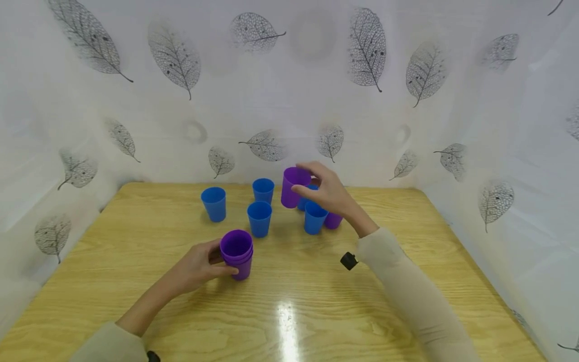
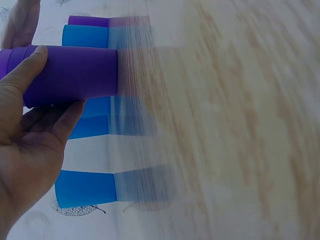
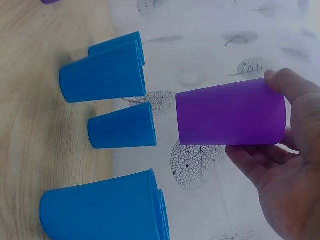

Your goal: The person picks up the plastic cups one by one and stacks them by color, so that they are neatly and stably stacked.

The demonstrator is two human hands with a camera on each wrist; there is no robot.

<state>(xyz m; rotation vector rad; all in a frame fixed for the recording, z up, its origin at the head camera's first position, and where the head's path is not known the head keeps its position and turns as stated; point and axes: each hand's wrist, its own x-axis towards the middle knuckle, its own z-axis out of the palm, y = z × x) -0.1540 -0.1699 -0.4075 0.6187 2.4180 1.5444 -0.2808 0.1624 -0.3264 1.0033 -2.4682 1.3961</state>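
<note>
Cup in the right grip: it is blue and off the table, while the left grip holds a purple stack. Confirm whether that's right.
Wrong colour: the cup in the right grip is purple, as the right wrist view shows. It is off the table, and the left grip holds a purple stack.

purple cups [image 1: 242, 267] | blue cups [image 1: 260, 221] | yellow woodgrain table [image 1: 344, 306] | white sheet [image 1: 298, 108], dark leaf print [image 1: 367, 48]

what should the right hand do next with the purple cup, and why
Probably bring the lifted purple cup over the purple stack: the right hand holds it upright above the table, and the left hand grips the stack, whose open top faces up.
</note>
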